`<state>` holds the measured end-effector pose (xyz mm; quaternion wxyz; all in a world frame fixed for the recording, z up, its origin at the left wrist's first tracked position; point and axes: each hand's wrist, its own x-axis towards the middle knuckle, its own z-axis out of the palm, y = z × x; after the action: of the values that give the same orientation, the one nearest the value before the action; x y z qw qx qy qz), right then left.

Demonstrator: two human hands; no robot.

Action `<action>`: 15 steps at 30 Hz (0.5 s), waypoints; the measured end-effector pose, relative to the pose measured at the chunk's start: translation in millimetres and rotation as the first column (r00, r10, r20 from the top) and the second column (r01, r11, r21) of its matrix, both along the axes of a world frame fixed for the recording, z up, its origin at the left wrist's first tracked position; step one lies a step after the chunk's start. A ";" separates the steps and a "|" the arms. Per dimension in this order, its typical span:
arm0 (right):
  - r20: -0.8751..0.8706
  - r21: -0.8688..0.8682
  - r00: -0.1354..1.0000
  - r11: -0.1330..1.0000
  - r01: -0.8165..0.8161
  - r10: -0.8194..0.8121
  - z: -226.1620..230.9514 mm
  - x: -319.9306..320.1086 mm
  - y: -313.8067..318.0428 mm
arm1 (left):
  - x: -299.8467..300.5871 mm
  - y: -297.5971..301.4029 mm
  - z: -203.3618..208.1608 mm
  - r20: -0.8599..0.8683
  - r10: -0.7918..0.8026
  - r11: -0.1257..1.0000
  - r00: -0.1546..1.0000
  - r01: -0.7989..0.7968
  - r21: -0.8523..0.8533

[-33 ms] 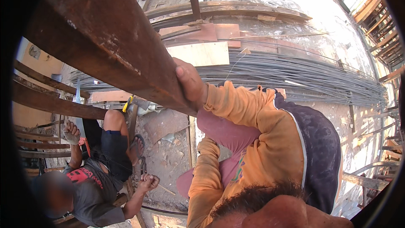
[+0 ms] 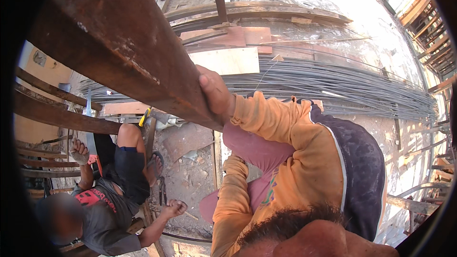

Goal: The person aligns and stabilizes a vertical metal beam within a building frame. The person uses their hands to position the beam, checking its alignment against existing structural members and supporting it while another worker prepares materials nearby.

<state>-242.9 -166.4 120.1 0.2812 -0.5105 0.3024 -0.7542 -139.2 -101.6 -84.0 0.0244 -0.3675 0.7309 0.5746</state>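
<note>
A thick reddish-brown beam [image 2: 143, 57] runs diagonally from the upper left to the middle. My right hand [image 2: 216, 94] is closed against the beam's near end, its thumb along the side and the other fingers partly hidden. My left arm, in an orange sleeve [image 2: 231, 190], bends beside my pink-trousered knee [image 2: 257, 145]; the hand at its end is hidden. On the left a seated co-worker has one gloved hand [image 2: 79, 151] beside a handsaw [image 2: 94, 154] with a red handle. The co-worker's other hand [image 2: 175, 208] is loosely closed in the air.
A long bundle of thin metal rods [image 2: 323, 81] lies across the floor beyond my arm, with a pale board [image 2: 226, 61] by it. Curved timbers [image 2: 266, 12] lie farther back. A yellow-handled tool [image 2: 144, 117] and pliers-like tool [image 2: 162, 189] are near the co-worker.
The co-worker's nearer hand has shifted slightly right, uncovering more of the dark tool on the floor. The gloved hand has moved a little. My right hand and the beam look unchanged.
</note>
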 end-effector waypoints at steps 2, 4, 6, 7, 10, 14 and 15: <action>0.017 -0.002 1.000 1.000 -0.008 0.008 0.7 1.4 -1.2 | 2.8 -0.5 0.1 0.006 0.001 1.000 1.000 -0.001 0.000; 0.018 -0.010 1.000 1.000 -0.006 0.006 0.7 2.4 -1.1 | 5.1 -1.7 0.3 0.009 0.002 1.000 1.000 -0.002 -0.002; 0.028 -0.011 1.000 1.000 -0.004 0.004 0.8 2.8 -3.0 | 6.0 -3.8 1.8 0.009 0.001 1.000 1.000 -0.001 -0.006; 0.038 -0.008 0.999 1.000 -0.002 0.003 -1.0 4.0 -3.0 | 5.5 -4.9 2.1 0.008 0.002 1.000 1.000 -0.002 -0.008; -0.014 0.021 1.000 1.000 0.011 -0.011 -3.4 -2.2 -2.5 | 4.7 -5.5 4.2 0.006 0.001 1.000 1.000 -0.001 -0.011; 0.001 -0.019 1.000 1.000 0.013 -0.013 -2.4 -0.8 -5.1 | 16.4 -8.4 9.6 0.008 0.020 1.000 1.000 -0.020 -0.015; 0.019 -0.034 1.000 0.999 0.024 -0.024 -1.9 3.7 -6.4 | 16.3 -7.5 9.5 0.003 0.024 0.999 1.000 -0.024 -0.048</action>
<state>-239.2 -172.8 118.3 0.2661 -0.5047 0.2929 -0.7673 -122.9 -109.1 -74.5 0.0099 -0.3779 0.7400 0.5564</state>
